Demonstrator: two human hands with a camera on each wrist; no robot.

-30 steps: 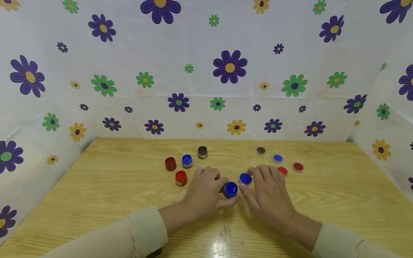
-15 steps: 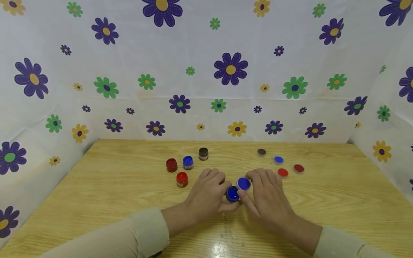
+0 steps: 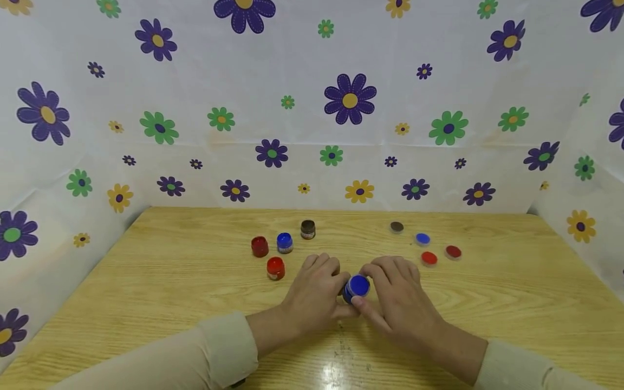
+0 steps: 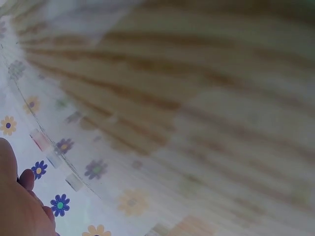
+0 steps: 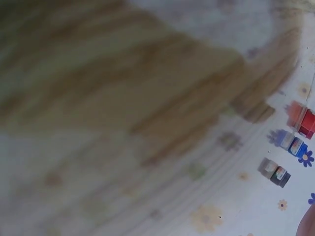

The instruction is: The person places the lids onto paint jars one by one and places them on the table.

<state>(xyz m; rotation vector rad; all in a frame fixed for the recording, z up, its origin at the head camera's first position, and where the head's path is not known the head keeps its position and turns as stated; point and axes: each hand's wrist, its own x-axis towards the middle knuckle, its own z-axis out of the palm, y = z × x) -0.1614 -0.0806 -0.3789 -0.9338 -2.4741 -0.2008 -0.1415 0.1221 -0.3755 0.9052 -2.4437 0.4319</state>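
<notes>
From the head view I see both hands together at the near middle of the counter. The left hand grips a dark blue paint jar, thumb on its near side and fingers on its far side. The right hand pinches a blue lid by its edge, thumb near and fingers far, and I have it over the jar's mouth, a little toward the right. I cannot tell whether the lid is seated.

To the left and farther off, I count four uncovered jars: a dark red jar, a blue jar just right of it, a bright red jar nearer, and a dark brown jar farthest back. Four loose lids lie on the far right: a brown lid, a lighter blue lid, a bright red lid and a dark red lid rightmost. White flowered cloth stands behind the counter. My wrist views are largely blurred
</notes>
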